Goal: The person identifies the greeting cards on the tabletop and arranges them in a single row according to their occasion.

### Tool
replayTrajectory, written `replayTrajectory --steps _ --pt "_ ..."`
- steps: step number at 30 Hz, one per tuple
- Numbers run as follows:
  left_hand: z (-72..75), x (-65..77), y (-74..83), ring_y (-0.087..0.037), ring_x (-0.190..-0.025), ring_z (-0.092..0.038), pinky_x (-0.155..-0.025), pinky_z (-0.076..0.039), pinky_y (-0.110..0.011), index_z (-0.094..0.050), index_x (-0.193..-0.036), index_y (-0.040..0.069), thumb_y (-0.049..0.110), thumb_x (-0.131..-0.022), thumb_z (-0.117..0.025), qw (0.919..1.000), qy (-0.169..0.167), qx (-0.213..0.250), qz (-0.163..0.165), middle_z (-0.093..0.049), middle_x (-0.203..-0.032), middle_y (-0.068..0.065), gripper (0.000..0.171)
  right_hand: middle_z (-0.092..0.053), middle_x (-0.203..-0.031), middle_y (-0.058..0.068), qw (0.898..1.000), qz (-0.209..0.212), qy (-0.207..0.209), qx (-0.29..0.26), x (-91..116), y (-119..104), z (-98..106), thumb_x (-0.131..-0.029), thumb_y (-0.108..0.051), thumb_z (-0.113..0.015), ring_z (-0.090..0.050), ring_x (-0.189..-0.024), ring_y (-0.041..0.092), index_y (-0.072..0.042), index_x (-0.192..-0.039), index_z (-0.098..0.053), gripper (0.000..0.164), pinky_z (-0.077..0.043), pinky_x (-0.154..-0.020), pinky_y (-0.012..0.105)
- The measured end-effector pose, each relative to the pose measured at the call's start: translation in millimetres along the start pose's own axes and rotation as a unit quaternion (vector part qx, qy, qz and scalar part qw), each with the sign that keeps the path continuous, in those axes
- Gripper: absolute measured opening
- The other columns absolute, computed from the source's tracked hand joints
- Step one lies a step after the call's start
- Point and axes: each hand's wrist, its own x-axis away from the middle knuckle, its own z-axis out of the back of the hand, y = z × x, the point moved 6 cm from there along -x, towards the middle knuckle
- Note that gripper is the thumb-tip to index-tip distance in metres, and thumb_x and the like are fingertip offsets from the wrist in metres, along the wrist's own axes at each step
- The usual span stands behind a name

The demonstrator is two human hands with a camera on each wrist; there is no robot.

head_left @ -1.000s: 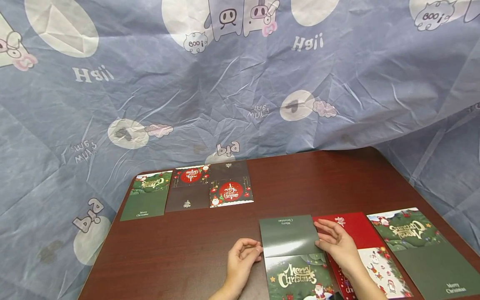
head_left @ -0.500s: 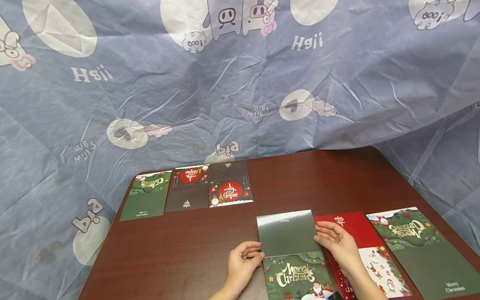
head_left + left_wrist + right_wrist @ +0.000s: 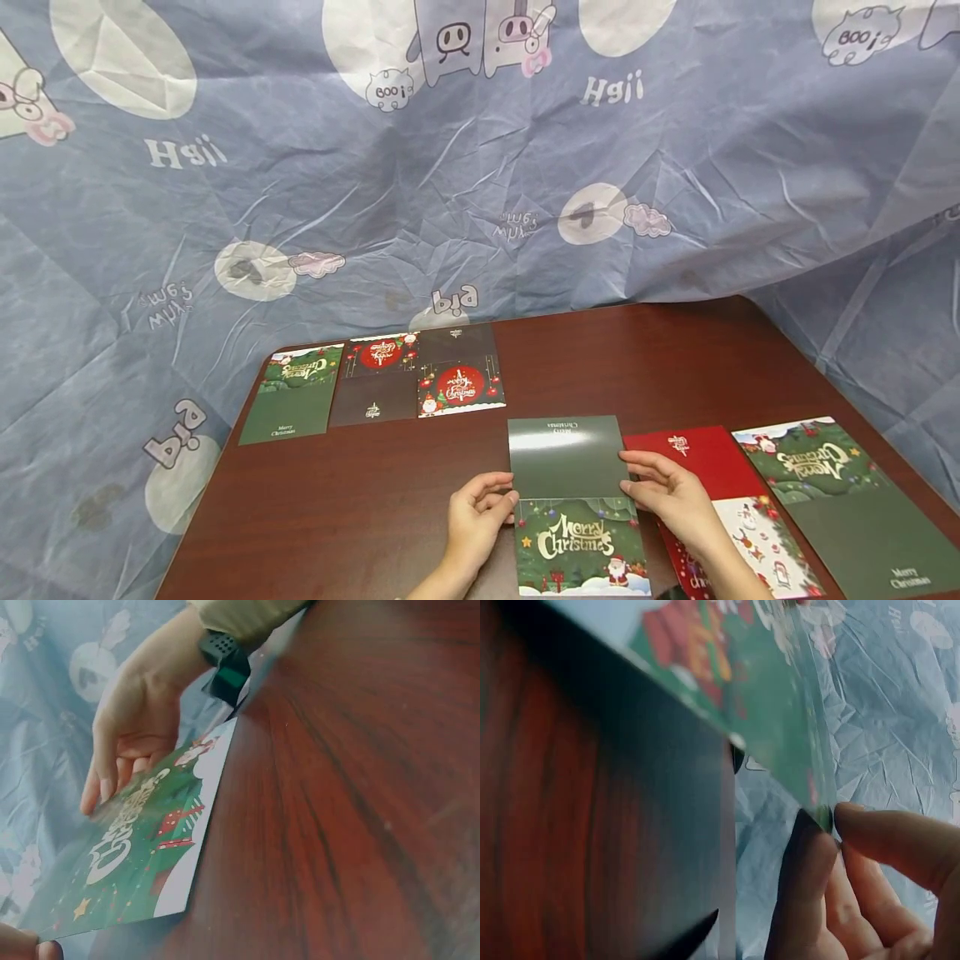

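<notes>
An unfolded green Christmas card [image 3: 570, 477] with gold "Merry Christmas" lettering and a Santa is held up over the table between both hands. My left hand [image 3: 476, 521] pinches its left edge near the fold; in the left wrist view its fingertips [image 3: 49, 949] show at the card's corner. My right hand [image 3: 675, 493] pinches the opposite edge, with thumb and fingers [image 3: 889, 832] on either side of it in the right wrist view. A shadow lies under the card's near edge there. Just right of it, partly covered by the right forearm, is an opened red-and-white card [image 3: 723, 462].
Another opened green card [image 3: 847, 492] lies at the table's right edge. At the back left, a green card [image 3: 294, 393] and two dark cards, one [image 3: 378, 392] beside the other [image 3: 461, 358], form a row. A blue patterned cloth [image 3: 412, 200] hangs behind the brown table [image 3: 337, 500].
Both hands have shifted the green card slightly away and to the left, and it now sits straighter. The left hand's fingers have closed onto its edge. The other cards have stayed put.
</notes>
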Motion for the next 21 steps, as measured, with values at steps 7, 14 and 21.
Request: replayTrajectory --steps 7,14,21 --pt "1.2 -2.9 11.3 -0.010 -0.066 -0.063 -0.056 -0.055 -0.028 -0.063 -0.101 -0.012 -0.011 -0.080 -0.065 0.9999 0.010 0.006 0.003 -0.064 -0.093 -0.028 0.021 -0.056 -0.118 0.028 0.998 0.016 -0.059 0.033 0 -5 -5 -0.079 0.001 -0.070 -0.066 -0.079 0.020 -0.001 -0.134 -0.045 0.061 -0.054 -0.066 0.030" --pt "2.4 -12.2 1.4 -0.010 -0.070 -0.064 -0.056 -0.055 -0.027 -0.063 -0.105 -0.011 -0.008 -0.081 -0.066 0.9995 0.023 0.021 0.008 -0.065 -0.097 -0.027 0.025 -0.064 -0.094 0.020 0.995 0.065 -0.053 0.058 -2 -13 -6 -0.076 0.009 -0.068 -0.064 -0.069 0.018 0.000 -0.136 -0.041 0.067 -0.054 -0.059 0.029" --pt "-2.3 -19.7 5.8 -0.009 -0.070 -0.063 -0.053 -0.054 -0.024 -0.063 -0.112 -0.008 -0.005 -0.082 -0.066 0.9990 0.022 0.034 0.021 -0.064 -0.103 -0.024 0.030 -0.064 -0.094 0.021 0.994 0.085 -0.032 0.059 -10 -20 -1 -0.077 0.009 -0.069 -0.066 -0.071 0.016 0.002 -0.134 -0.043 0.063 -0.054 -0.060 0.029"
